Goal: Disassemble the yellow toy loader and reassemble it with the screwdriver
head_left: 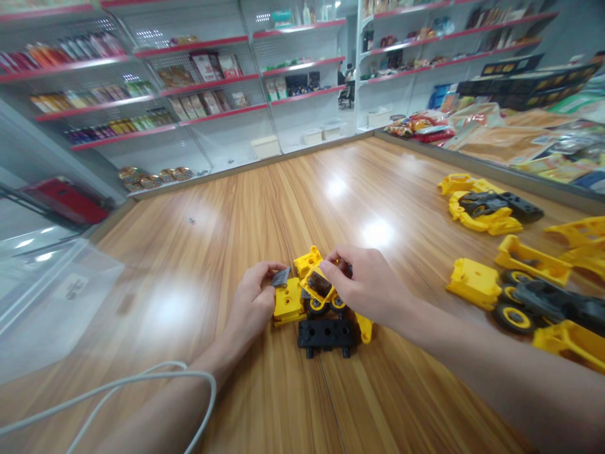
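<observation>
My left hand (255,295) is closed, thumb and fingers pinching a small flat grey piece (280,277) just above a yellow block-shaped toy part (287,301). Fingers bent, my right hand (362,280) grips a yellow frame-shaped toy part (307,291) with a dark opening, tilted over the pile. Beneath it show small black wheels (316,307) with yellow hubs. Another yellow part (307,260) stands behind. In front lies a black chassis plate (326,334) with round holes, and a narrow yellow piece (364,328) rests at its right. My right fingertips are partly hidden.
More yellow and black toy vehicle parts (517,309) lie at the right, with another group (486,205) farther back. A clear plastic bin (70,296) stands left, and a white cable (142,377) loops over my left forearm. Packaged goods (501,135) lie beyond the wooden table's (227,239) right edge.
</observation>
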Tool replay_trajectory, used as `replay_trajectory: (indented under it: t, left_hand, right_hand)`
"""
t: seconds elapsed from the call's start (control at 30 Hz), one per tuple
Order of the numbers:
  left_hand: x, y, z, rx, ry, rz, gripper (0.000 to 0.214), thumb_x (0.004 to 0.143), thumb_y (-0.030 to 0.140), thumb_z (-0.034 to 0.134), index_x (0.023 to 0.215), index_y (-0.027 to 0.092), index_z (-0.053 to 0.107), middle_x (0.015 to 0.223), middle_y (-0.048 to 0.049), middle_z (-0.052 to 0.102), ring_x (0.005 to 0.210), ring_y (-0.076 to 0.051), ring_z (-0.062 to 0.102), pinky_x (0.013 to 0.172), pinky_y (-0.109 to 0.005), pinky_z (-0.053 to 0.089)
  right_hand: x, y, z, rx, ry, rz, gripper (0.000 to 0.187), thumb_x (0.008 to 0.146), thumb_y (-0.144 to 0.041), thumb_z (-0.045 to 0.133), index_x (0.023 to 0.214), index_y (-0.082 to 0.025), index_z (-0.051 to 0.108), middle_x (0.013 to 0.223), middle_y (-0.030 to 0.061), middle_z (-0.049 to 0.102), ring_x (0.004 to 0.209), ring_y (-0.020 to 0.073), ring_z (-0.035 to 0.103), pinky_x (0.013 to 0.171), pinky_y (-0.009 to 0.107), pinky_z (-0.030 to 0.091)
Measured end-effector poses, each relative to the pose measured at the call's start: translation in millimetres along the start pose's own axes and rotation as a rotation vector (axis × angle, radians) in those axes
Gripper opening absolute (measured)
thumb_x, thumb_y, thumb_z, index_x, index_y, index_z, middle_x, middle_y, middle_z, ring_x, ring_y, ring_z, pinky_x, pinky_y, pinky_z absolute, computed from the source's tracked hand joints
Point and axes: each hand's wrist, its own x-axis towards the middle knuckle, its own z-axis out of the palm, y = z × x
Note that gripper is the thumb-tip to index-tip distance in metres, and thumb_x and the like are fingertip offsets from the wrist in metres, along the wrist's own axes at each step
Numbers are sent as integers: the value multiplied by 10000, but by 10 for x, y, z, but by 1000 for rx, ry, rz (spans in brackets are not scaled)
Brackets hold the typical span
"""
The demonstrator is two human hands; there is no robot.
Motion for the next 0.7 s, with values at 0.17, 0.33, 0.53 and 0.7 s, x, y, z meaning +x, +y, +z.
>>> replay_trajectory:
  t: [0.17,0.33,0.53,0.7]
  left_hand:
    - [-10,36,14,-64,-35,-55,305,736,140,483,988,182,650,890,-47,678,789,-205,625,655,-307,494]
    - [-4,31,22,7,8,-44,228,856,224,473,1002,181,643,917,-52,676,788,-184,628,675,-300,487]
    - [21,29,6,110,93,44,213,880,287,518,979,191,679,947,-56,647,789,-164,612,708,-288,485]
    - [19,45,-8,127,179,35,253,883,329,525,1007,213,713,738,0,575,647,-130,521,588,-245,409]
  right_hand:
    - [2,11,12,3,9,-2,236,918,-339,493,800,-191,633,593,-9,609,534,108,528,522,252,319]
    - [-4,14,14,-5,8,-7,237,920,-341,495,812,-186,638,607,-3,614,546,113,530,529,253,322]
    - [3,11,12,-4,3,-5,243,922,-330,493,807,-181,647,615,3,621,548,113,533,538,253,328]
    - [5,19,18,-20,26,-21,248,925,-332,492,801,-181,644,660,10,638,573,114,532,543,252,321]
